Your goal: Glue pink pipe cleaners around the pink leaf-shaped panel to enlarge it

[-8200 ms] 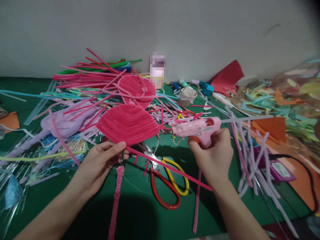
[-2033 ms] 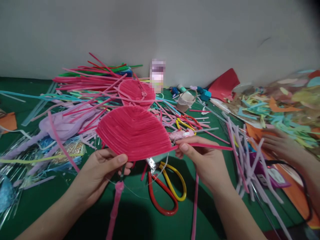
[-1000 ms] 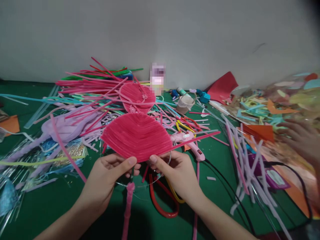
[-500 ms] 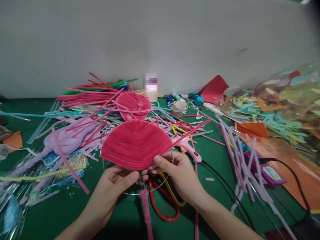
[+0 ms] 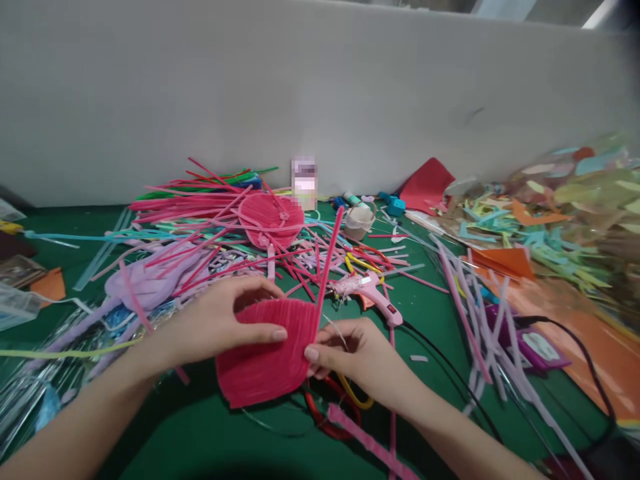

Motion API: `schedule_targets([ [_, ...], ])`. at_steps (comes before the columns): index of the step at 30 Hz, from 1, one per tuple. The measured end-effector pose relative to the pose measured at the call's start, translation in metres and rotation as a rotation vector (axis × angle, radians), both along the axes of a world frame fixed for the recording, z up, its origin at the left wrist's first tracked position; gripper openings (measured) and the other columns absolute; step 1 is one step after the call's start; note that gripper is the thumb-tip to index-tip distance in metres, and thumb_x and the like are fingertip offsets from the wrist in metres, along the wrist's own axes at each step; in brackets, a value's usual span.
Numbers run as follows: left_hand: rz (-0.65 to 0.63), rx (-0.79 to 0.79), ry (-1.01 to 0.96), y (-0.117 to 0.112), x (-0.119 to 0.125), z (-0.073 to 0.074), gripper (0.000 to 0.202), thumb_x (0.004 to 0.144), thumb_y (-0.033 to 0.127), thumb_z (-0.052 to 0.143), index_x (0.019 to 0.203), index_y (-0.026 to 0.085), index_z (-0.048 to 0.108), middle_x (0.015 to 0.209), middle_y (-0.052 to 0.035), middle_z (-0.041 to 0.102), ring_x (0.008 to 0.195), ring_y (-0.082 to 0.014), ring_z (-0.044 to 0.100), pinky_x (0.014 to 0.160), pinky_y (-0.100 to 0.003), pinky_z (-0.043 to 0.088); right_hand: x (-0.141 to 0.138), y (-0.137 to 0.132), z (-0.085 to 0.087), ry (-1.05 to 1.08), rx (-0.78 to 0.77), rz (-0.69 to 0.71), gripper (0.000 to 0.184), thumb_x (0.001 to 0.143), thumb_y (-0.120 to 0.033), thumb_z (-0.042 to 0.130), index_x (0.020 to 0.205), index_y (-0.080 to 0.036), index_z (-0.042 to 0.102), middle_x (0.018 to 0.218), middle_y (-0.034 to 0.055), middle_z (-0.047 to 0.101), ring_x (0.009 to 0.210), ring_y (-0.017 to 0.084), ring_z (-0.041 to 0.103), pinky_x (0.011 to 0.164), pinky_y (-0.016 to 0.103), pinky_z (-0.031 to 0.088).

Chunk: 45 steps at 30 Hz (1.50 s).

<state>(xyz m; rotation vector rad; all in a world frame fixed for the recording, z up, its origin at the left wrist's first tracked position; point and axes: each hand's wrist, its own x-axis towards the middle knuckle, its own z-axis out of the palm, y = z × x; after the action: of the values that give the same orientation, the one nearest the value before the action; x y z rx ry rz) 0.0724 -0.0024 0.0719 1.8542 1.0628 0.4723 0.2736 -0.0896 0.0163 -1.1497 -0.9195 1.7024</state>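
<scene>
A dark pink fan (image 5: 267, 357) made of pipe cleaners laid in close rows is tilted in front of me. My left hand (image 5: 245, 320) grips its upper left part, thumb across the front and fingers behind. At its right edge, my right hand (image 5: 345, 350) pinches the rim where a loose pink pipe cleaner (image 5: 330, 260) sticks up. A thin wire loop shows below the fan, and its pink-wrapped handle (image 5: 367, 443) slants to the lower right. Scissors with red and yellow handles (image 5: 330, 417) lie beneath, partly hidden.
A pink glue gun (image 5: 373, 293) with a black cord lies behind my right hand. Further back are a finished-looking round pink fan (image 5: 273, 217), heaped pipe cleaners (image 5: 195, 203) and a small cup (image 5: 357, 223). Lilac strips (image 5: 493, 327) and orange sheets (image 5: 580, 353) lie right.
The fan has turned, its handle swinging to the lower right and its loose pipe cleaner now pointing up. My left hand has moved from the bottom edge to the upper left.
</scene>
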Motion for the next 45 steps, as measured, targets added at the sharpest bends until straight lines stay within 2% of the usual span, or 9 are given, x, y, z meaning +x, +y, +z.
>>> schedule_targets([
  [3,-0.106,0.055,0.107,0.001,0.018,0.0,0.02,0.064,0.041,0.076,0.065,0.023,0.069,0.064,0.0026,0.065,0.061,-0.0173,0.059,0.052,-0.021,0.041,-0.003,-0.001,-0.003,-0.049,-0.004,0.001,0.026,0.056,-0.037,0.086,0.065,-0.018,0.072,0.058,-0.0015,0.068,0.052,0.01,0.063,0.054,0.02,0.053],
  [7,-0.09,-0.04,0.072,-0.002,0.028,-0.01,0.03,0.067,0.046,0.072,0.055,0.021,0.065,0.054,0.0038,0.057,0.055,-0.0149,0.053,0.047,-0.021,0.035,-0.005,-0.002,-0.008,-0.112,0.113,-0.177,0.03,0.061,-0.037,0.084,0.074,-0.02,0.063,0.059,-0.0043,0.065,0.052,0.01,0.06,0.052,0.021,0.051],
  [11,-0.049,-0.112,0.027,-0.003,0.028,-0.014,0.027,0.067,0.047,0.073,0.058,0.021,0.07,0.055,0.0022,0.062,0.057,-0.0168,0.056,0.048,-0.022,0.037,-0.005,-0.003,-0.011,-0.166,0.28,-0.312,0.033,0.07,-0.032,0.08,0.082,-0.024,0.05,0.066,-0.0047,0.068,0.06,0.012,0.064,0.056,0.022,0.05],
  [16,-0.047,-0.149,-0.032,-0.007,0.031,-0.013,0.021,0.071,0.042,0.071,0.065,0.022,0.074,0.06,0.0018,0.066,0.058,-0.0165,0.058,0.05,-0.022,0.038,-0.005,0.0,-0.007,-0.216,0.358,-0.344,0.023,0.078,-0.033,0.072,0.083,-0.024,0.052,0.062,-0.0052,0.064,0.056,0.011,0.062,0.054,0.022,0.05],
  [21,-0.036,-0.139,-0.032,-0.009,0.035,-0.014,0.025,0.073,0.041,0.07,0.061,0.019,0.07,0.056,0.0029,0.061,0.055,-0.014,0.052,0.049,-0.022,0.037,-0.004,0.005,0.0,-0.185,0.319,-0.353,0.022,0.075,-0.035,0.074,0.072,-0.022,0.058,0.061,-0.0044,0.061,0.053,0.01,0.059,0.051,0.021,0.051],
  [34,-0.154,0.018,0.02,-0.013,0.033,-0.021,0.034,0.088,0.05,0.052,0.076,0.02,0.064,0.068,0.004,0.06,0.065,-0.0135,0.053,0.057,-0.024,0.038,0.003,0.009,-0.007,-0.038,0.233,-0.295,0.023,0.071,-0.034,0.079,0.074,-0.021,0.06,0.065,-0.0052,0.061,0.056,0.008,0.056,0.054,0.019,0.048],
  [37,-0.175,0.042,0.005,-0.014,0.032,-0.023,0.035,0.091,0.049,0.048,0.073,0.02,0.058,0.066,0.0053,0.056,0.062,-0.0118,0.051,0.056,-0.023,0.036,0.002,0.009,-0.005,-0.084,0.329,-0.391,0.027,0.067,-0.028,0.081,0.082,-0.023,0.06,0.072,-0.0056,0.059,0.062,0.008,0.056,0.056,0.019,0.048],
  [41,-0.189,0.043,-0.021,-0.016,0.034,-0.023,0.035,0.092,0.048,0.047,0.072,0.02,0.056,0.066,0.0058,0.055,0.062,-0.0112,0.05,0.056,-0.023,0.036,0.001,0.008,-0.003,-0.241,0.603,-0.529,0.023,0.071,-0.017,0.077,0.086,-0.026,0.062,0.077,-0.0048,0.057,0.07,0.009,0.054,0.061,0.02,0.047],
  [45,-0.183,0.064,-0.007,-0.017,0.035,-0.021,0.037,0.092,0.048,0.046,0.068,0.02,0.053,0.064,0.0059,0.052,0.06,-0.0112,0.048,0.055,-0.023,0.035,0.002,0.008,-0.004,-0.422,0.778,-0.525,0.017,0.077,-0.012,0.071,0.083,-0.027,0.067,0.084,-0.0021,0.055,0.078,0.011,0.054,0.064,0.023,0.045],
])
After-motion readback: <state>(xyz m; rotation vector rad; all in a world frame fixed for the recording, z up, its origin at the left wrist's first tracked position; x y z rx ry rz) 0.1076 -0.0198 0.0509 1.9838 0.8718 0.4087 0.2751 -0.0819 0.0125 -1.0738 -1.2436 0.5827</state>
